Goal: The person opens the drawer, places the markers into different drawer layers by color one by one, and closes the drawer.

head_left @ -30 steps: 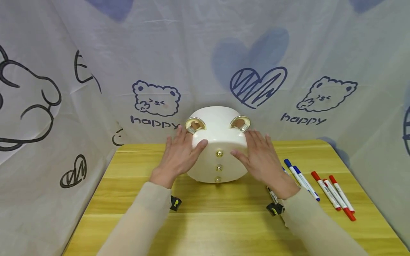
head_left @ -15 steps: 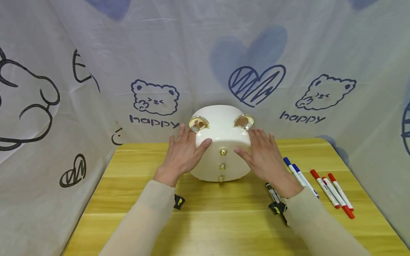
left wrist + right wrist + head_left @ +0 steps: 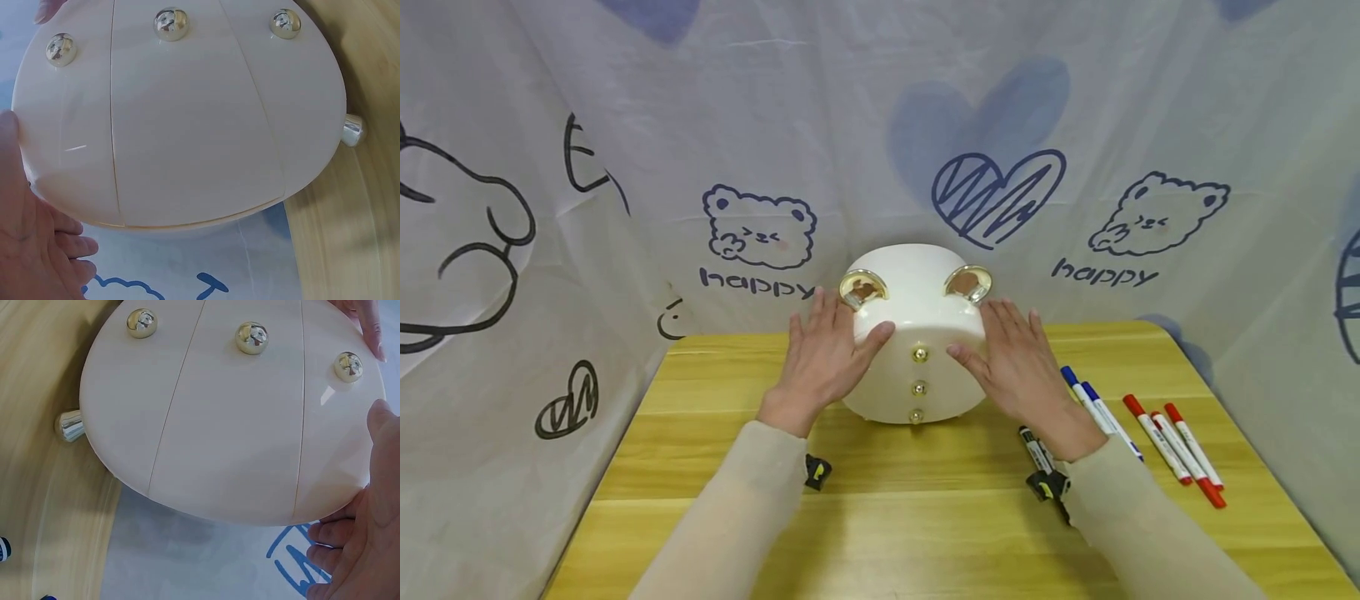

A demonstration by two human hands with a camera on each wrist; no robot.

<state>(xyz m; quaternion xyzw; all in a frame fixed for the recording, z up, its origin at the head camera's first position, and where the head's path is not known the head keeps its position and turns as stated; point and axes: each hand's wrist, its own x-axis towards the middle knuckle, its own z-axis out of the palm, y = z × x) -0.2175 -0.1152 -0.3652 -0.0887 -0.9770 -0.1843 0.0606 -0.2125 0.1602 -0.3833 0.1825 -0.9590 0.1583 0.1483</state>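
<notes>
A white rounded box (image 3: pixel 887 387) with gold ear-shaped pieces on top stands near the back of the table. Down its front run three gold knobs (image 3: pixel 919 354). Seams divide the front panel in the left wrist view, where a short gold foot (image 3: pixel 354 130) also shows. My left hand (image 3: pixel 823 362) rests along the box's left side, fingers straight and thumb toward the front. Against the right side lies my right hand (image 3: pixel 1022 375), likewise with straight fingers. In the right wrist view its thumb (image 3: pixel 379 419) touches the front edge. The box's back is hidden.
Blue-capped markers (image 3: pixel 1101 408) and red-capped markers (image 3: pixel 1172 442) lie to the right on the wooden table (image 3: pixel 917 525). A black marker (image 3: pixel 1036 450) lies partly under the right wrist's strap. A printed cloth (image 3: pixel 880 150) hangs behind and on both sides.
The box and both hands have shifted slightly right since a second ago, uncovering more of the black marker. Over the last half second they have stayed nearly still.
</notes>
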